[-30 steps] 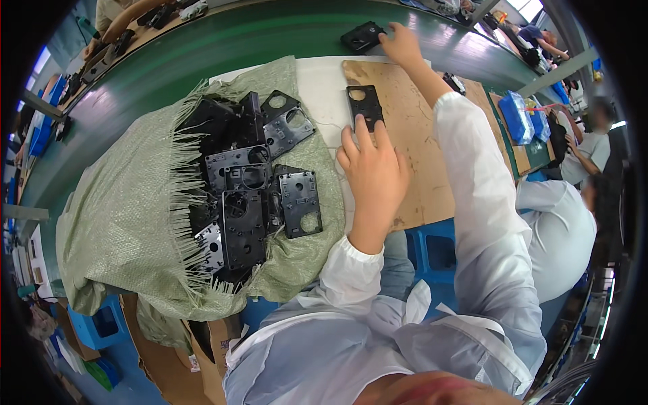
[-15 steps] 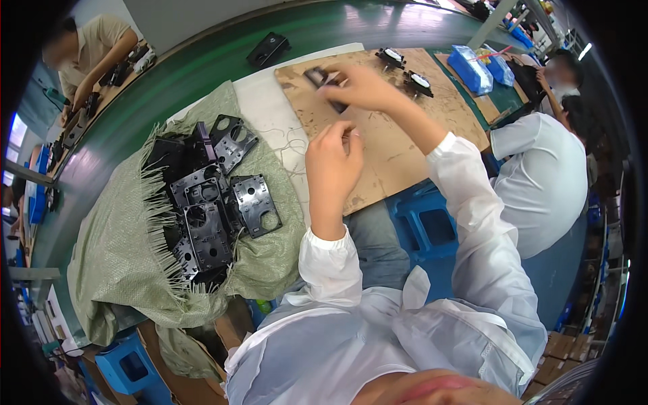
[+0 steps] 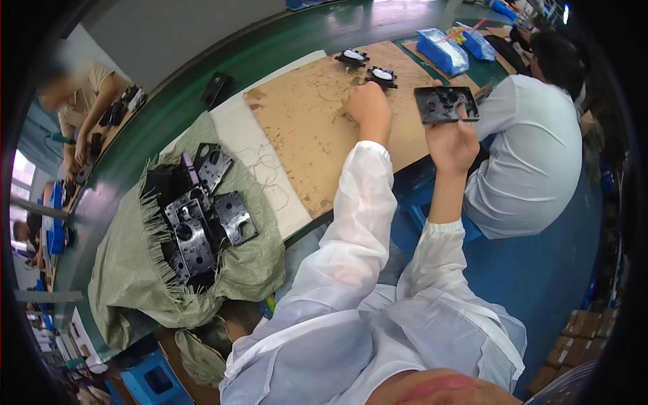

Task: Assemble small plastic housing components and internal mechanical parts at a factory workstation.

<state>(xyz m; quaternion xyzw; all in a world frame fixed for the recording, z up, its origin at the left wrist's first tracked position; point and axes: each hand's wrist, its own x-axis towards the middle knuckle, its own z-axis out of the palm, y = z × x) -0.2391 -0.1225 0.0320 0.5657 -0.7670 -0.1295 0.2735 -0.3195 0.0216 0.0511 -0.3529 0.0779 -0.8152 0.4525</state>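
Raised at the right edge of the wooden board, my right hand (image 3: pixel 452 145) is closed on a black plastic housing (image 3: pixel 435 106), with its ribbed side and a round hole in view. My left hand (image 3: pixel 370 109) is over the far part of the board, right beside a black mechanism with a white top (image 3: pixel 383 77). Its fingers are mostly hidden behind the back of the hand, so whether it touches the mechanism does not show. A second such mechanism (image 3: pixel 352 59) lies a little farther left.
Left of the board (image 3: pixel 290 128), a green woven sack (image 3: pixel 128 270) holds several black plastic housings (image 3: pixel 192 233). One black part (image 3: pixel 217 90) lies on the green bench. Blue bins (image 3: pixel 442 52) stand at the far right. A co-worker in white (image 3: pixel 530 162) sits close on my right.
My right hand has lifted the black housing off the board and carried it right. My left hand has moved forward and right to the mechanisms. The whole view has shifted somewhat.
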